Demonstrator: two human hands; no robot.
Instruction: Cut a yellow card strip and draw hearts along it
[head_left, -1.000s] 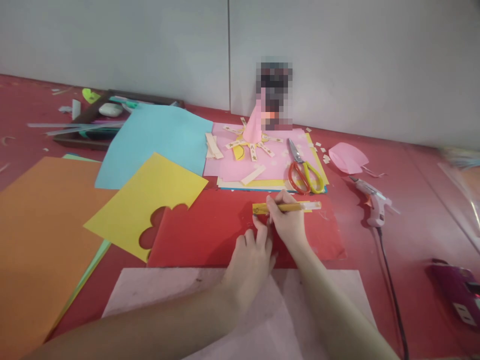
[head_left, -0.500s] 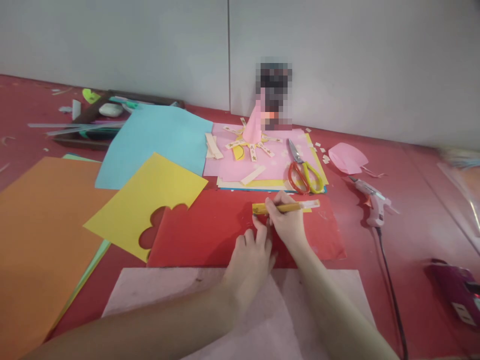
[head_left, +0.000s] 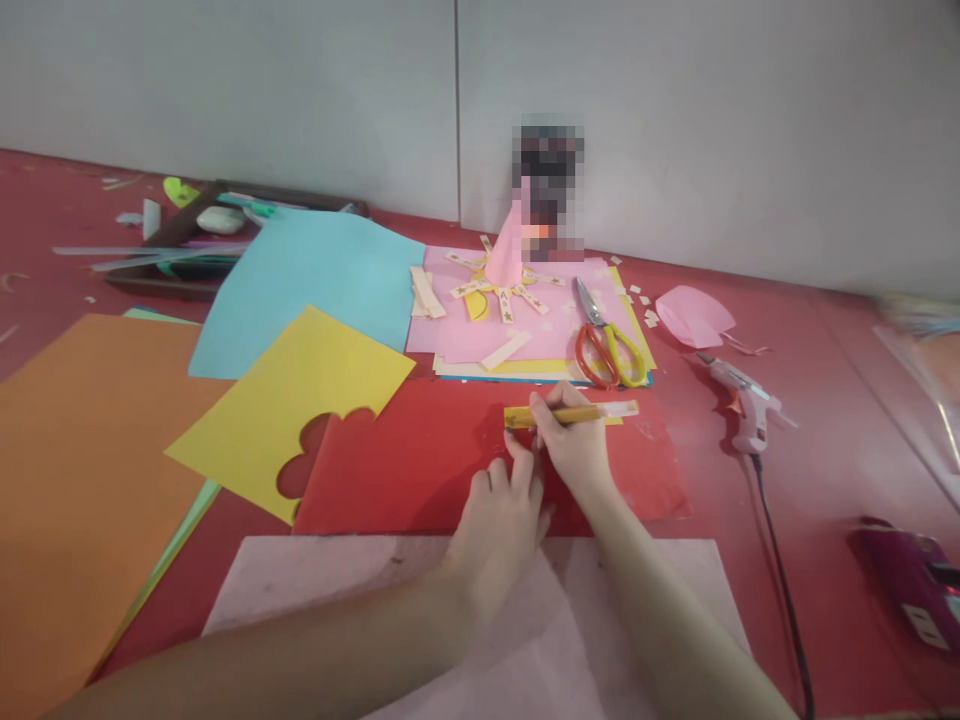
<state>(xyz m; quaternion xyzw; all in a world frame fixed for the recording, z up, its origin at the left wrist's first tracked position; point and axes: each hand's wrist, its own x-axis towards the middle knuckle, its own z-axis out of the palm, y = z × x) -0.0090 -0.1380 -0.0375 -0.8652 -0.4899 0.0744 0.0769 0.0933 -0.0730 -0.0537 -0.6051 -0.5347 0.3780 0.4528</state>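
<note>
My right hand (head_left: 574,440) is closed around a gold pen (head_left: 585,413) with a clear end. The pen lies slanted low over a narrow yellow paper strip (head_left: 516,412), and my fingers hide its tip. My left hand (head_left: 499,520) rests open with its fingers stretched forward, a fingertip touching the strip's lower left edge. Beneath the strip is a red sheet (head_left: 405,470). Just beyond my right hand, scissors (head_left: 609,345) with one red and one yellow handle lie on stacked paper (head_left: 469,343).
A pink paper cone (head_left: 506,255) stands among starred strips. To the left are yellow (head_left: 300,370), blue (head_left: 315,280) and orange (head_left: 112,450) sheets and a cluttered tray (head_left: 157,285). A glue gun (head_left: 750,400) with a cord and a purple power socket (head_left: 911,585) lie right.
</note>
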